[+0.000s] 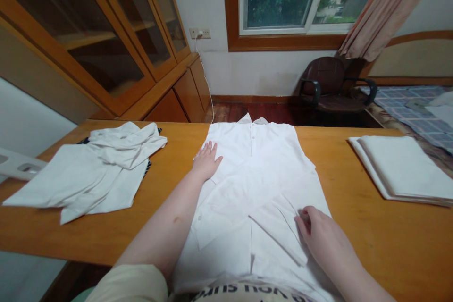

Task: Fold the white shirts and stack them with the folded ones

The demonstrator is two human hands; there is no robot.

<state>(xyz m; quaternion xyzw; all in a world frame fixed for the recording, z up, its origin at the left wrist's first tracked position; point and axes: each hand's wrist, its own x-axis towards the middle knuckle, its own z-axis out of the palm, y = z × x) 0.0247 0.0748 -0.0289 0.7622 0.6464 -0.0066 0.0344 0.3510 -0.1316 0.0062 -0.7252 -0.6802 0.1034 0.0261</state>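
Observation:
A white button-up shirt [262, 170] lies spread on the wooden table [339, 184], collar at the far edge, both sides folded inward. My left hand [206, 160] rests flat and open on the shirt's left folded edge, fingers stretched out. My right hand [320, 233] sits on the lower right part of the shirt, its fingers curled down onto a folded sleeve; whether they pinch the cloth is unclear.
A loose heap of white garments [102, 170] lies on the table's left side. A stack of folded white cloths [403, 170] sits at the right. Beyond the table stand a dark armchair [332, 87], a wooden cabinet [116, 42] and a bed [417, 104].

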